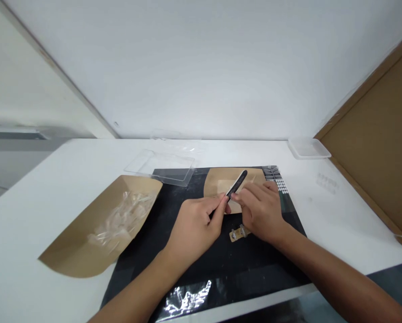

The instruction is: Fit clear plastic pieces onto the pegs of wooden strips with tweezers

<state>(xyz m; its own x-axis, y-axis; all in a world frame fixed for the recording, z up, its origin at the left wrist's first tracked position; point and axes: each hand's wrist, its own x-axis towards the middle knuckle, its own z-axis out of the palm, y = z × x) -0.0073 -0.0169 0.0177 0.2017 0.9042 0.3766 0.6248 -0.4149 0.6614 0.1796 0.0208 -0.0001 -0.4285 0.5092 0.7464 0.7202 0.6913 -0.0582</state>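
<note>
My left hand point(201, 220) is closed around the lower end of a slim, slightly curved black nail file point(238, 181) with a pale edge, which slants up to the right. Close against its middle, my right hand point(261, 208) has its fingers curled and pinched. Whatever lies between those fingertips is too small or hidden to make out. Under the hands lies a piece of brown paper point(214, 178) with a pale, clear patch on it. A small tan piece with metal-looking fittings point(238, 234) rests just below my right hand, partly covered by it.
A black mat point(194, 269) covers the middle of the white table point(26, 224). Brown paper point(69, 251) at left bears loose clear plastic bits point(120, 220). Clear sheets point(160, 163) lie behind. At right are a shallow plastic tray point(308, 149) and an upright cardboard panel point(379, 134).
</note>
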